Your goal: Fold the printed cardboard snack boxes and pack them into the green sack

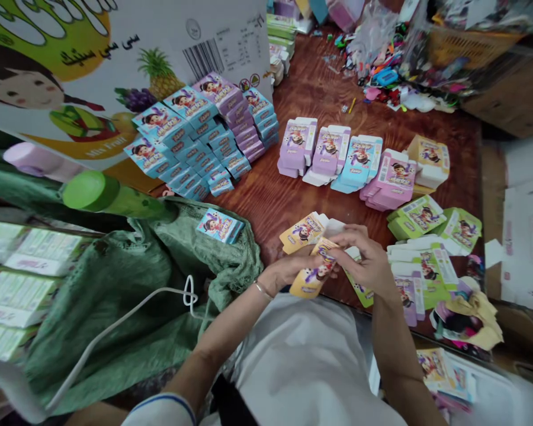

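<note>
An orange printed carton is held between both hands at the near edge of the table, tilted. My left hand wraps its fingers and thumb around the carton's side. With closed fingers, my right hand pinches the carton's upper end. Just behind it, another orange carton lies flat on the table. Beside my right hand, a green carton is partly hidden by the wrist. What the held carton contains cannot be seen.
Stacked blue and purple boxes stand back left before a large printed box. Rows of flat purple cartons and green cartons lie right. Small plastic toys are heaped at the back. A green sack hangs left.
</note>
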Demonstrator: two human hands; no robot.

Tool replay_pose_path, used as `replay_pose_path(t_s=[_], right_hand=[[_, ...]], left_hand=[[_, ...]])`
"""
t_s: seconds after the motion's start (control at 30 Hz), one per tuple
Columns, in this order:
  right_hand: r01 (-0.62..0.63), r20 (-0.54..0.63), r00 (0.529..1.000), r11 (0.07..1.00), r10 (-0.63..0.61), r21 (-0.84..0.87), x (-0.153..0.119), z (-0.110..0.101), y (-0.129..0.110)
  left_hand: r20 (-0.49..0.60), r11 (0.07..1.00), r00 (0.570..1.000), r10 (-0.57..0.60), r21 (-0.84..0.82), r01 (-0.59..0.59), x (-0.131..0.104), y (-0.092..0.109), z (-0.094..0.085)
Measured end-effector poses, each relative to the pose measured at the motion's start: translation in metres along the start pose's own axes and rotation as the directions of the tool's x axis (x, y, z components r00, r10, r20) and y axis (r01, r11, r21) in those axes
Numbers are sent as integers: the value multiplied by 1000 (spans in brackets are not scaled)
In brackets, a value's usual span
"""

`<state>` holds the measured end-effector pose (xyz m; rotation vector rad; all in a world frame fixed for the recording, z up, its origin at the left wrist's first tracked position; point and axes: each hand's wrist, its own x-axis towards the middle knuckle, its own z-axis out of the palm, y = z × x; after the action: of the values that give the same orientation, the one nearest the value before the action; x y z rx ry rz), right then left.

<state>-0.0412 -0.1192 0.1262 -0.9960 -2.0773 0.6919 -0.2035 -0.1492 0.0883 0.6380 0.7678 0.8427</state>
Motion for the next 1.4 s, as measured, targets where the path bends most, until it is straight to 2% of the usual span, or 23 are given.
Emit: replay_pose_path(t_s=[0.03, 0.1, 0.17, 0.23, 0.3, 0.37, 0.43, 0.53, 0.6, 0.67, 0.73, 0.83, 0.97, 1.03, 1.1, 1.17, 1.23, 1.3, 1.33, 1.37, 1.4], right_hand=[[-28, -76, 997, 1000, 29, 7, -3, 2, 4], [-124, -257, 958, 992, 126, 24, -13, 10, 11], [-252, -316, 911, 964, 265, 80, -23, 24, 17], [-338, -263, 897, 935, 356, 110, -32, 39, 18], [-345, -252, 901, 936, 352, 73, -36, 51, 15], [-307, -306, 903, 951, 301, 29, -36, 58, 12], [-305, -327, 895, 951, 303, 48, -32, 58, 11], [-380, -233, 884, 913, 405, 147, -24, 52, 13], [-443, -103, 876, 871, 470, 211, -22, 49, 14], [-499, -58, 846, 826, 529, 262, -23, 49, 14], [-517, -123, 807, 792, 577, 325, -25, 52, 13], [-466, -242, 758, 763, 605, 447, -24, 55, 14], [-464, -225, 734, 715, 641, 522, -15, 51, 24], [-499, -204, 726, 708, 656, 501, -11, 46, 30], [-522, -187, 743, 732, 642, 438, -10, 41, 36], [-522, -202, 768, 777, 608, 351, -11, 37, 41], [-510, -326, 746, 813, 580, 280, -10, 35, 46], [-497, -493, 661, 822, 565, 276, -9, 37, 47], [-488, -553, 612, 820, 566, 298, -8, 38, 47], [-476, -589, 575, 818, 567, 323, -6, 40, 46], [-459, -604, 563, 822, 563, 338, -5, 42, 45]], left_hand=[[2, 1000, 1000, -14, -25, 14, 3, -4, 4], [-46, 998, 999, -18, -57, 15, 8, -9, 6], [-193, 998, 979, 63, 0, -64, 14, -13, 3], [-327, 975, 924, 201, 159, -156, 18, -16, -2], [-405, 910, 834, 375, 330, -250, 20, -19, -4], [-419, 836, 752, 509, 448, -316, 20, -21, -3], [-386, 771, 719, 579, 547, -327, 18, -21, 1], [-323, 707, 746, 582, 655, -267, 15, -18, 6], [-304, 708, 780, 547, 665, -237, 15, -16, 6], [-299, 722, 809, 506, 659, -208, 18, -15, 4], [-302, 729, 815, 495, 655, -200, 22, -14, 2], [-289, 735, 809, 512, 635, -239, 29, -13, 2], [-271, 713, 821, 503, 667, -216, 36, -10, 6], [-272, 689, 835, 478, 706, -165, 38, -7, 6], [-273, 654, 856, 439, 751, -96, 38, -5, 4], [-207, 560, 879, 430, 825, -79, 36, -2, 2], [-27, 359, 887, 462, 920, -159, 34, -1, 1], [154, 115, 871, 466, 966, -233, 33, -2, 2], [189, 26, 866, 463, 974, -227, 34, -4, 3], [177, -24, 866, 468, 982, -188, 35, -6, 5], [133, -34, 866, 482, 991, -133, 37, -7, 6]])
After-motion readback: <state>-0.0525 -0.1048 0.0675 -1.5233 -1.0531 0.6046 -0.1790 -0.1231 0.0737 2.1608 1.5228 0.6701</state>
